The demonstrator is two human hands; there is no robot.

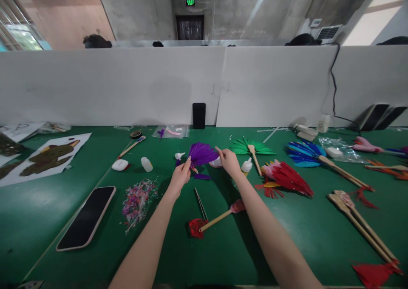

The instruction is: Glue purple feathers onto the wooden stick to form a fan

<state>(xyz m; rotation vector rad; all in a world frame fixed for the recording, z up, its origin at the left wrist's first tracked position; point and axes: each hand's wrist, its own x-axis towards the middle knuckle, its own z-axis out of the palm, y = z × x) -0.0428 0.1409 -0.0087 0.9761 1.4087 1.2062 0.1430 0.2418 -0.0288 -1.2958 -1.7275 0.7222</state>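
A purple fan-shaped piece of thin pleated strips (201,153) is raised a little over the table. My left hand (181,176) pinches its lower left end between thumb and fingers. At its right edge, my right hand (228,159) has thumb and forefinger closed on the tip of a strip. Below the fan lies a loose purple strip (202,177). A white dish (216,162) is partly hidden behind my right hand. Tweezers (200,204) lie nearer to me, beside a wooden stick with a red tassel and pink end (218,219).
Glue bottles (147,164) (246,165) stand either side. Left are a phone (87,217) and a pile of colourful bits (137,203). Right lie a green fan (251,147), a red fan (288,179), a blue fan (304,154) and wooden sticks (360,225). A white partition (111,87) closes the back.
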